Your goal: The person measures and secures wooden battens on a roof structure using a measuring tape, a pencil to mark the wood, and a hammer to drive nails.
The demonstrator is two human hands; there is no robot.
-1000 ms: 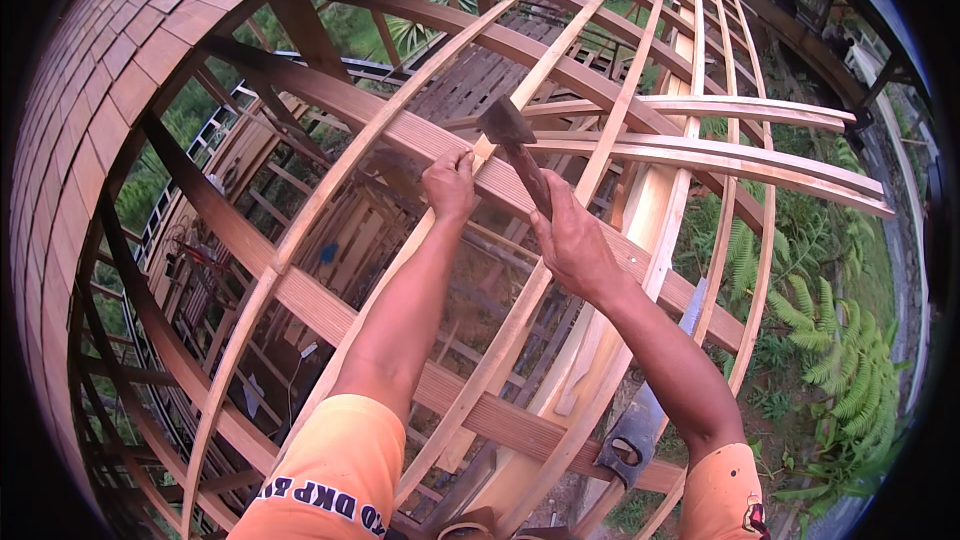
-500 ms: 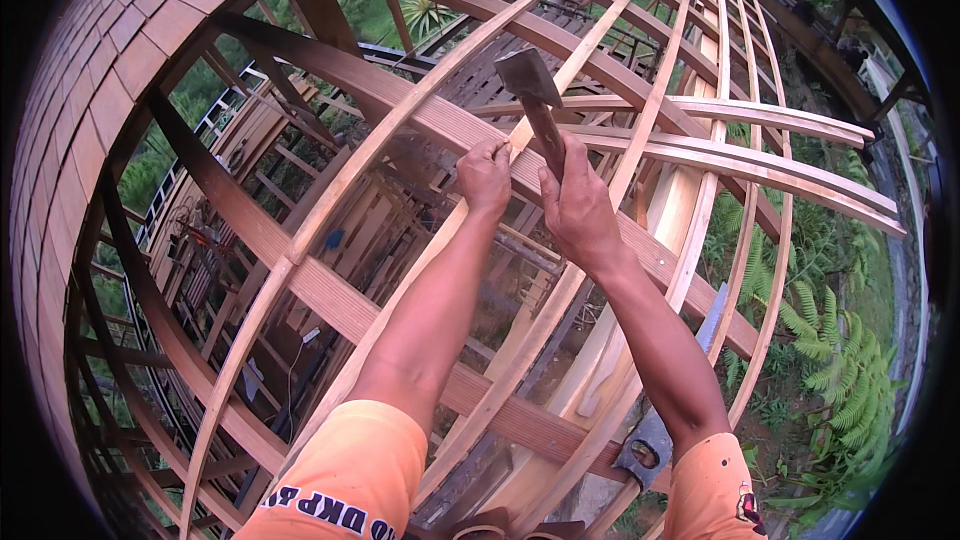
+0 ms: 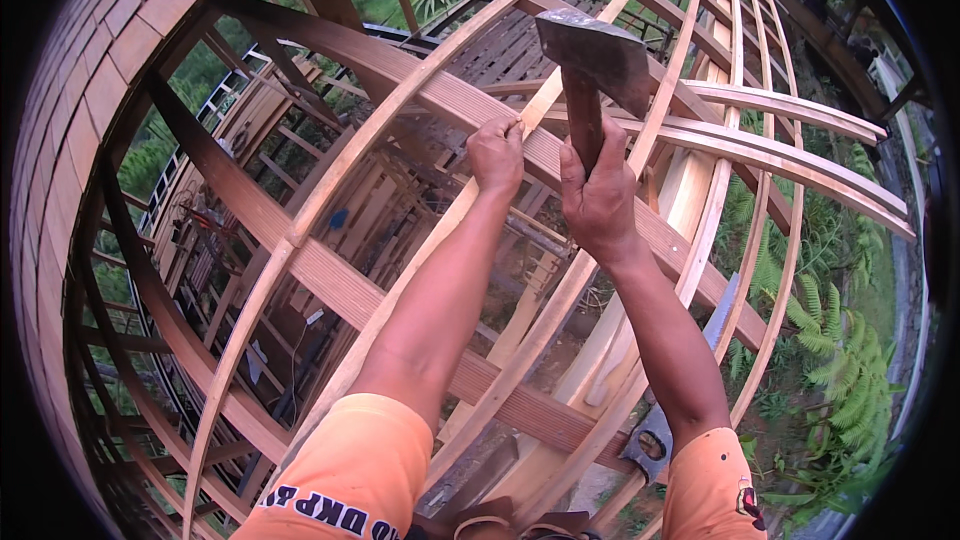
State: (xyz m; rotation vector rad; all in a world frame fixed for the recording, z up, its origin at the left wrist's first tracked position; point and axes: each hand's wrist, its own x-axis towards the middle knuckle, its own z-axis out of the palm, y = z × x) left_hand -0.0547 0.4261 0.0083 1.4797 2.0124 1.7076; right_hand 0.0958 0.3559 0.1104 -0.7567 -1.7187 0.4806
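Observation:
My right hand [image 3: 602,202] is wrapped round the handle of a hammer [image 3: 600,55], whose dark metal head is raised above the roof frame. My left hand [image 3: 496,156] is closed in a pinch beside a light wooden batten [image 3: 544,98], where it crosses a reddish-brown rafter [image 3: 455,103]. Whatever lies between the left fingertips is too small to make out. The batten slants down under my left forearm, which hides part of it.
A handsaw [image 3: 650,443] rests among the battens near my right elbow. Wooden shingles [image 3: 120,60] cover the roof on the left. Loose planks [image 3: 620,365] lie under the open lattice, with ground visible far below. Two long battens [image 3: 770,155] jut out rightward over ferns [image 3: 850,370].
The hammer has lifted and swung rightward, its head now higher and closer to view. My left hand stays pinched at the batten crossing; the view has shifted slightly.

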